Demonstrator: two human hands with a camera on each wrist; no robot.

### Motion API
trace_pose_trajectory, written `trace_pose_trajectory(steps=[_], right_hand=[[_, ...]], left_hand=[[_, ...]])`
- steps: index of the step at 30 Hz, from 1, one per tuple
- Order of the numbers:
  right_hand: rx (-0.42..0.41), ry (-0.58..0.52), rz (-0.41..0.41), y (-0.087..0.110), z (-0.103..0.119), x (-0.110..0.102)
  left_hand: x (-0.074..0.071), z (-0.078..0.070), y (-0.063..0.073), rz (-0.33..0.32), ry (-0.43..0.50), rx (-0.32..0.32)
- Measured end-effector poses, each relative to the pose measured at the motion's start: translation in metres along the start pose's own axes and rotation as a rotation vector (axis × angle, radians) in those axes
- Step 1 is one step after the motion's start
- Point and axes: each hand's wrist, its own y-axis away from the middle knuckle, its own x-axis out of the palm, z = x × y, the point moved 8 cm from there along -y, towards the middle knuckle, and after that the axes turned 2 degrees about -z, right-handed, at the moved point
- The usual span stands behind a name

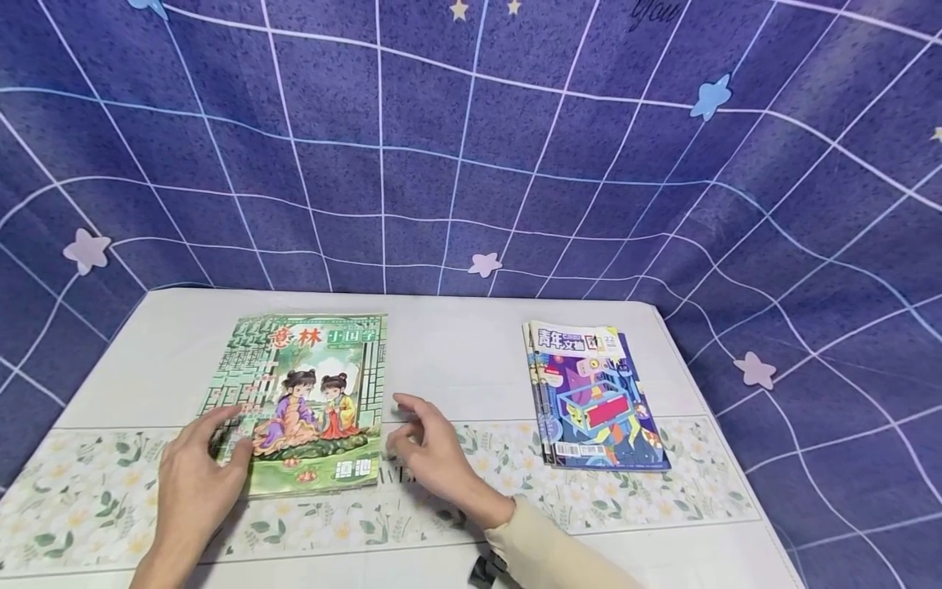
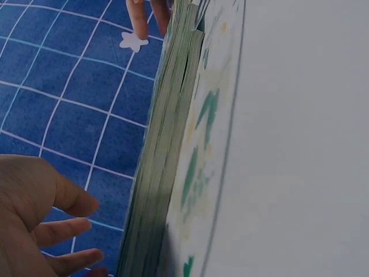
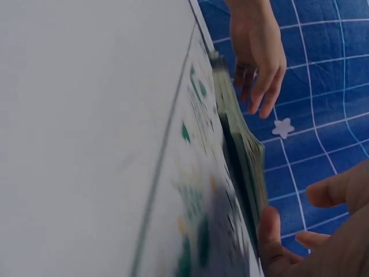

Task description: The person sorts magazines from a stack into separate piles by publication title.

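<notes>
A stack of green illustrated magazines (image 1: 316,409) lies at the left of the table, its left edges fanned out. My left hand (image 1: 202,466) is at the stack's left side, fingers spread and thumb over the cover's lower left; whether it touches is unclear. Beside the right edge is my right hand (image 1: 434,450), fingers loosely bent and holding nothing. The left wrist view shows the left hand (image 2: 46,213) apart from the stack's thick page edges (image 2: 164,150). In the right wrist view, a finger of the right hand (image 3: 328,236) comes close to the magazines (image 3: 242,144).
A smaller stack of purple-blue magazines (image 1: 599,401) lies on the right of the table. The white table cover (image 1: 456,352) has a floral band across it. A dark blue grid-patterned curtain (image 1: 427,147) stands behind and at both sides. A small black object (image 1: 484,570) is near the right sleeve.
</notes>
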Motion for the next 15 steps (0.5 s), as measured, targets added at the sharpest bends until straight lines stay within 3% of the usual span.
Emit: trace_pose_trajectory(steps=[7,15], right_hand=[[-0.053,0.044,-0.046,-0.002,0.002,-0.024],[-0.092,0.091,-0.117,-0.006,-0.002,-0.057]], left_hand=[[0.0,-0.014,-0.003,-0.032,0.046,0.1],[0.006,-0.02,-0.009,-0.001,0.03,0.118]])
